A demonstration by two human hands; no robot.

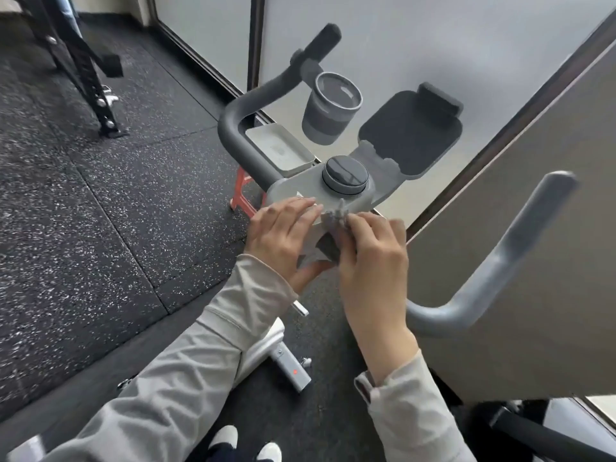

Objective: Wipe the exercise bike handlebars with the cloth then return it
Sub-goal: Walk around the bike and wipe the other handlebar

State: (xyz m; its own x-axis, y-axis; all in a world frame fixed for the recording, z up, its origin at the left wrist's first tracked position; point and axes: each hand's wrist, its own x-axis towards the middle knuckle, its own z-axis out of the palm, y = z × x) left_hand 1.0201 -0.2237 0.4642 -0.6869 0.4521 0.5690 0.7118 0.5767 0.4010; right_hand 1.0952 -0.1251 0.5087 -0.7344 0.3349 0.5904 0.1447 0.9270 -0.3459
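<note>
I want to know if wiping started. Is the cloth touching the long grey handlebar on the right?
Apart. Head view shows the cloth bunched between both hands, with clear space before the right handlebar.

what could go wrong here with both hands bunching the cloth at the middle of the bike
1. The cloth is crumpled small between the left hand and right hand, so it may slip and drop to the floor.
2. Both hands sit just under the round knob; a wipe there might turn it.
3. The left handlebar and right handlebar are untouched now and could get skipped.
</note>
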